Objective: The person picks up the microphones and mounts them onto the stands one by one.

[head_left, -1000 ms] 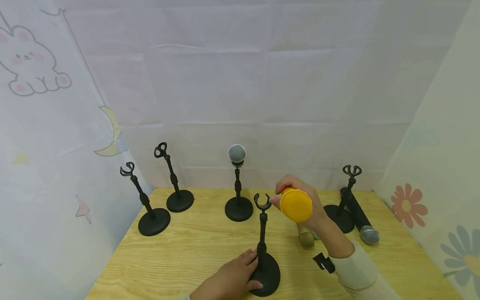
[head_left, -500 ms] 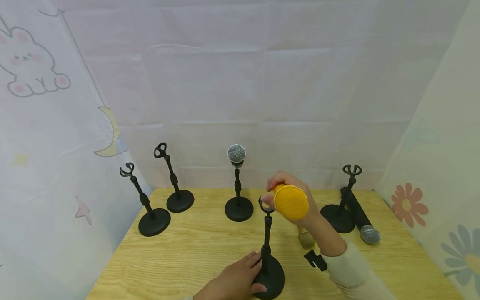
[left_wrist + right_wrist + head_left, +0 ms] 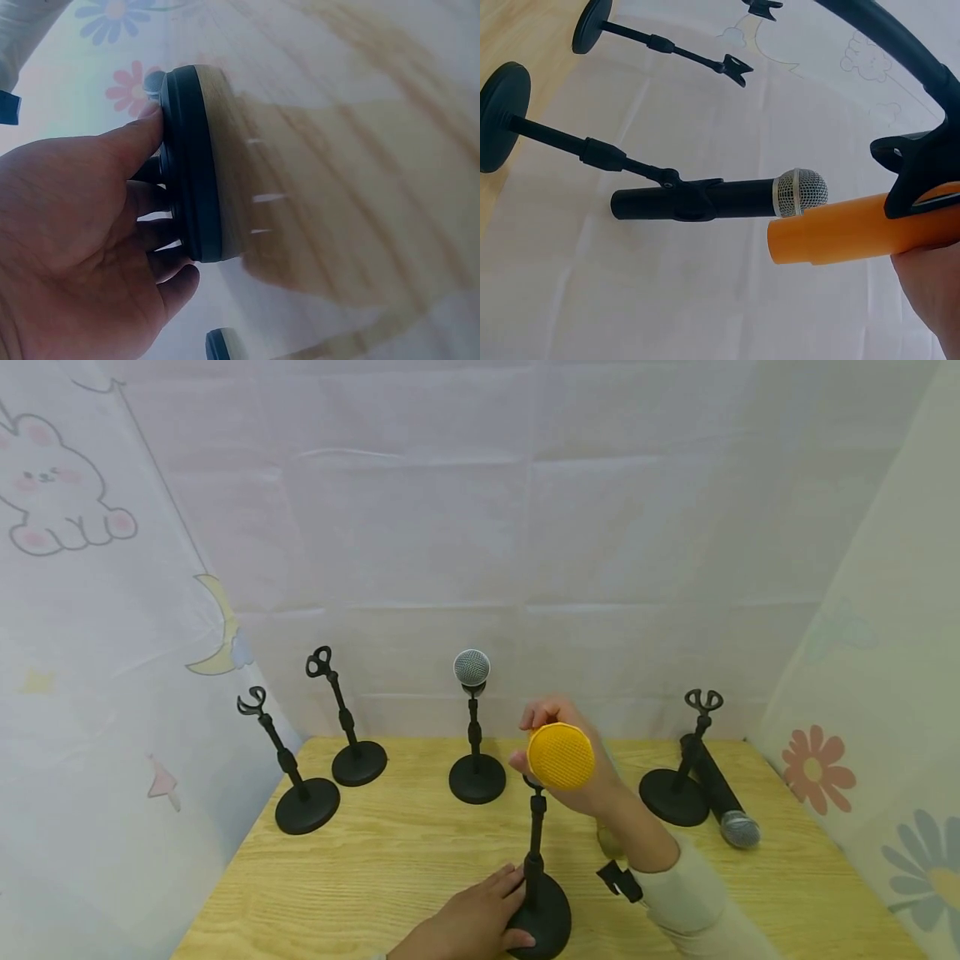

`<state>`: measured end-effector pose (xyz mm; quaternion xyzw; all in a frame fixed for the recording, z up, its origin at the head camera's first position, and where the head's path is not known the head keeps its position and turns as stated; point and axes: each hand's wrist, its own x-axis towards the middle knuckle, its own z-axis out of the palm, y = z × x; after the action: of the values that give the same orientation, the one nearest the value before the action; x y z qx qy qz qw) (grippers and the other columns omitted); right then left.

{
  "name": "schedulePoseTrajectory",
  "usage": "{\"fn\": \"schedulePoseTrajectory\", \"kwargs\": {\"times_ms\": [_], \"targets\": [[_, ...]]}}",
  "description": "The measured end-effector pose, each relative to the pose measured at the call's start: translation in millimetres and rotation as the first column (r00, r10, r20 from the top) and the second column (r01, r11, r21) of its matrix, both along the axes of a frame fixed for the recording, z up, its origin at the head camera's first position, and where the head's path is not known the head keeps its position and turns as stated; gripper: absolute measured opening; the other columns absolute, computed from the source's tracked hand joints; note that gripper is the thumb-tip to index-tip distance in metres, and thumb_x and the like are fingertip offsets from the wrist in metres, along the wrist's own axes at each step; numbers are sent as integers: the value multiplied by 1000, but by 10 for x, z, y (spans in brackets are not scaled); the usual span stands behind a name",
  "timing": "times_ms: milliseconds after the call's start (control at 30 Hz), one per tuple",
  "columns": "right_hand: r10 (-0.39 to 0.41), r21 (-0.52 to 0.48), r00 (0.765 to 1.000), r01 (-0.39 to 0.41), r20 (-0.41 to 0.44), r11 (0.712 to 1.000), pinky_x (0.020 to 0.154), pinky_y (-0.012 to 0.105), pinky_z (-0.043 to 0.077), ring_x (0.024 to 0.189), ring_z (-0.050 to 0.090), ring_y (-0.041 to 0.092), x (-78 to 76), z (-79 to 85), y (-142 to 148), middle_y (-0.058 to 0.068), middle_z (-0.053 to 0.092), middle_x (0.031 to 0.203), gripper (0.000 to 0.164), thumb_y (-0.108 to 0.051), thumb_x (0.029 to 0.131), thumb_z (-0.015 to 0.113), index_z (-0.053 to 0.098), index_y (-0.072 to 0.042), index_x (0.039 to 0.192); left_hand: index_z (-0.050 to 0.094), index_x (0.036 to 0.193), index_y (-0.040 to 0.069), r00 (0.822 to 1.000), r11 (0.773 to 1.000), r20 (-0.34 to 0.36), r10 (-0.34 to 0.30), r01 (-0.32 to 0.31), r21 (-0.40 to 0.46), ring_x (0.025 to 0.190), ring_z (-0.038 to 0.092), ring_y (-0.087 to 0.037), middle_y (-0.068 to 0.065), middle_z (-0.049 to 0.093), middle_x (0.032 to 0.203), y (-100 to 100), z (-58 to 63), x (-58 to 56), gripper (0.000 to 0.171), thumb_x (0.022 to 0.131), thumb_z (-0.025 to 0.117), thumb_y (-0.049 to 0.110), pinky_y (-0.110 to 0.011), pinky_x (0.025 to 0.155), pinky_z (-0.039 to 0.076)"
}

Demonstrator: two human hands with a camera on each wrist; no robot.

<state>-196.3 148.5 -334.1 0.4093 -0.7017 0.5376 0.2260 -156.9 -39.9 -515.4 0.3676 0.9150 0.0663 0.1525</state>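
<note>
My right hand [image 3: 600, 781] grips a yellow microphone [image 3: 561, 757], its mesh head facing me, over the top of the nearest black microphone stand [image 3: 537, 831]. In the right wrist view the orange-looking handle [image 3: 836, 231] lies against the stand's clip [image 3: 922, 169], one prong crossing it; how deep it sits I cannot tell. Low in front, my left hand [image 3: 476, 914] holds that stand's round base [image 3: 547, 918], thumb on the base and fingers by the pole. The left wrist view shows thumb and fingers along the base [image 3: 196, 165].
Behind stands a stand holding a silver-headed microphone [image 3: 472, 668]. Two bare stands [image 3: 307, 806] [image 3: 360, 762] are at left, another [image 3: 678, 793] at right beside a lying black microphone [image 3: 720, 793]. A partly hidden microphone [image 3: 611, 842] lies behind the right forearm.
My right hand has carried the yellow microphone left, over the stand's clip. The held stand shifted slightly right, then stayed, with the left hand on its base.
</note>
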Motion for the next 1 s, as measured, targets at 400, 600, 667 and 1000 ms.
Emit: {"fn": "schedulePoseTrajectory", "kwargs": {"times_ms": [400,600,667,1000], "targets": [[78,-92,975,-99,-209,991,96,24,49,98,55,22,-62,-64,-103,11,55,99,48,-31,89,80,51,6,100,44,155,22,1000,1000,2,4,-4,3,151,28,-12,7,29,165,10,-37,-17,74,95,50,65,-33,114,40],[106,-146,948,-156,-300,977,93,29,49,94,57,23,-96,-127,-124,16,61,102,46,-23,87,83,59,10,109,42,156,23,1000,1000,3,11,-11,9,151,28,-12,8,28,165,-5,-60,-15,75,95,49,66,-33,113,41],[104,-151,952,-153,-288,977,94,29,49,94,57,23,-93,-147,-127,15,62,103,46,-23,88,82,59,10,111,42,156,24,1000,1000,6,15,-15,6,151,28,-12,8,27,165,-6,-64,-18,75,95,48,67,-33,114,41],[-41,-45,998,39,-44,998,91,22,49,97,59,16,-9,-230,-94,6,62,109,56,-12,78,89,55,2,121,41,157,24,999,999,17,27,-27,19,152,27,-12,9,26,165,-5,-67,-4,75,95,49,66,-35,114,41]]}}
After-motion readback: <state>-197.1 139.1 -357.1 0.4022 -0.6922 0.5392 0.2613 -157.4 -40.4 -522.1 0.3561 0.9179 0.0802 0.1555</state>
